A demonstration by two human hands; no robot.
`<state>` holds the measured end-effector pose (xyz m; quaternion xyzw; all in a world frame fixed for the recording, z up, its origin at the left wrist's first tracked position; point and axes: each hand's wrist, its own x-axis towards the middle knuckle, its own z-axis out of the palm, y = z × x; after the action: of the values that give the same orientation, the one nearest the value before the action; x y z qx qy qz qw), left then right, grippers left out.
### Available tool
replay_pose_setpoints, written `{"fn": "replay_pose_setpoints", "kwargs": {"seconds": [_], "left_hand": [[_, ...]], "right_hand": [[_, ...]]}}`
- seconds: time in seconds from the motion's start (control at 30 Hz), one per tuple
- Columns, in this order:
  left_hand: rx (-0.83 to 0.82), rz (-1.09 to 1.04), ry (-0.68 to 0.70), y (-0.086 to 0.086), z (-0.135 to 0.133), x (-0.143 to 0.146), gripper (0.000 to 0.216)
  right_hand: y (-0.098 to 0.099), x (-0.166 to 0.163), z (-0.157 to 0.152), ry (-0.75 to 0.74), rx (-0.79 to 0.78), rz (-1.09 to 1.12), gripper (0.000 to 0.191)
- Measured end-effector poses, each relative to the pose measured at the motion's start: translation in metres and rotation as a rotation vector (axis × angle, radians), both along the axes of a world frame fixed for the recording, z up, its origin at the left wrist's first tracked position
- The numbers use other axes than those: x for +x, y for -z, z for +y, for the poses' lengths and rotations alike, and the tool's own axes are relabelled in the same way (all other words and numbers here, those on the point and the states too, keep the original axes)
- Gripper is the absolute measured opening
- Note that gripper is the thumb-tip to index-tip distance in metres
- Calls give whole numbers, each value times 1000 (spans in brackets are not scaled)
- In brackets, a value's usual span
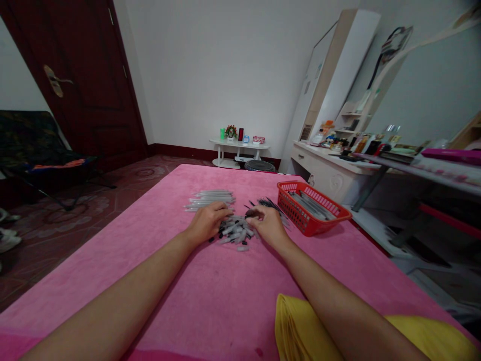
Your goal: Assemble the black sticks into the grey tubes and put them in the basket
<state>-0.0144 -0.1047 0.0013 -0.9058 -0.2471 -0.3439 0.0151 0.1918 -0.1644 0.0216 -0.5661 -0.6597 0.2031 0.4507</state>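
A heap of small clear and black pen parts [237, 231], seemingly caps and plugs, lies on the pink cloth between my hands. My left hand [207, 220] rests at the heap's left edge with its fingers curled together; whatever they hold is hidden. At the right edge, my right hand [269, 226] has thumb and fingers pinched together near a small dark piece, too small to name. Beyond my left hand lies a row of clear pen barrels [210, 197]. Thin dark pen refills [267, 202] are spread behind my right hand.
A red plastic basket [313, 228] holding more grey pens [311, 204] stands right of the refills. Yellow fabric [300, 326] lies under my right forearm. The pink-covered table [210, 301] ends before a low white stand [240, 145]; a dressing table [334, 165] stands to the right.
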Motion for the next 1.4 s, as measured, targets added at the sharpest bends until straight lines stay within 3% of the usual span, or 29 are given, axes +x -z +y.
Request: {"fn": "replay_pose_setpoints", "kwargs": {"seconds": [0.4,1.03,1.23,1.4], "left_hand": [[21,1,25,-1,-3,3,27],[56,-29,40,-2,-7,7,24],[72,-23,47,-3,-9,7,23],[57,-68,20,0,-5,6,24]], "right_hand": [[0,-2,-7,35,131,-238,17],[3,-3,-5,19,120,-128,8],[-1,-4,-10,91,63,-295,35],[-2,-3,-8,82,127,-276,8]]}}
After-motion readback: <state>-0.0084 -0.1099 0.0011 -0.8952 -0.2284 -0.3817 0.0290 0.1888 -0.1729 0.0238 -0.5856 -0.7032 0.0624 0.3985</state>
